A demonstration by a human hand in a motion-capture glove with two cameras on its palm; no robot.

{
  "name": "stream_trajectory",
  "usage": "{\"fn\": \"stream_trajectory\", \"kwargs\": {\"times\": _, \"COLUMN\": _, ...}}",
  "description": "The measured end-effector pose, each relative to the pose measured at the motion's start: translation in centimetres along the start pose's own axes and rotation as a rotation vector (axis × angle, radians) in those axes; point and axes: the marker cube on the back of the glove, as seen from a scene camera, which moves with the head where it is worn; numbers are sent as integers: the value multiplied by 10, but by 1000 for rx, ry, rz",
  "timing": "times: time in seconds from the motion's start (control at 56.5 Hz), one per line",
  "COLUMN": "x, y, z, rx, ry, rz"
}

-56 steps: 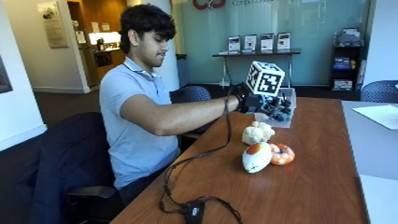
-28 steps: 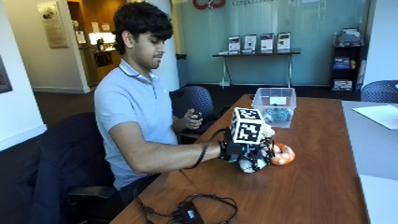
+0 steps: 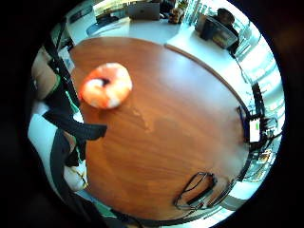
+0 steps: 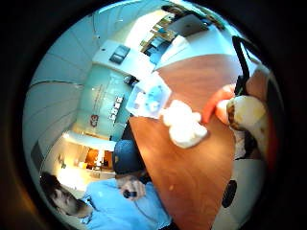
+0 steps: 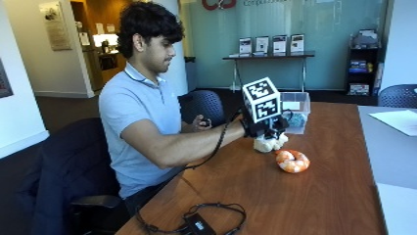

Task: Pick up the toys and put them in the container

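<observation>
The right hand (image 5: 266, 128) is lifted between the donut (image 5: 292, 161) and the container (image 5: 294, 105), its fingers curled round a pale toy (image 4: 247, 112). The white plush (image 5: 269, 143) sits below on the bench (image 5: 312, 196).

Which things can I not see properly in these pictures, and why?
- Container contents: outside view, partly behind the right hand; blurred in the thumb side palm view.
- Cream toy: only partly shown, near the thumb side palm view's edge.
- White toy: outside view, top hidden by the hand.
</observation>
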Motion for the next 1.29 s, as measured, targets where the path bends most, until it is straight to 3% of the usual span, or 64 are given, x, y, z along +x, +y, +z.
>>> {"fn": "stream_trajectory", "kwargs": {"times": 0.195, "x": -74, "y": -75, "z": -9, "rx": -143, "ry": -67, "rz": -59}}
{"fn": "stream_trajectory", "kwargs": {"times": 0.496, "x": -205, "y": -172, "z": 14, "rx": -201, "ry": -22, "rz": -139}}
{"fn": "stream_trajectory", "kwargs": {"times": 0.85, "x": -298, "y": -213, "z": 63, "rx": -242, "ry": -84, "rz": -203}}
{"fn": "stream_trajectory", "kwargs": {"times": 1.045, "x": -282, "y": -198, "z": 71, "rx": -270, "ry": -49, "rz": -229}}
{"fn": "stream_trajectory", "kwargs": {"times": 1.293, "x": -150, "y": -135, "z": 54, "rx": -486, "ry": 116, "rz": -64}}
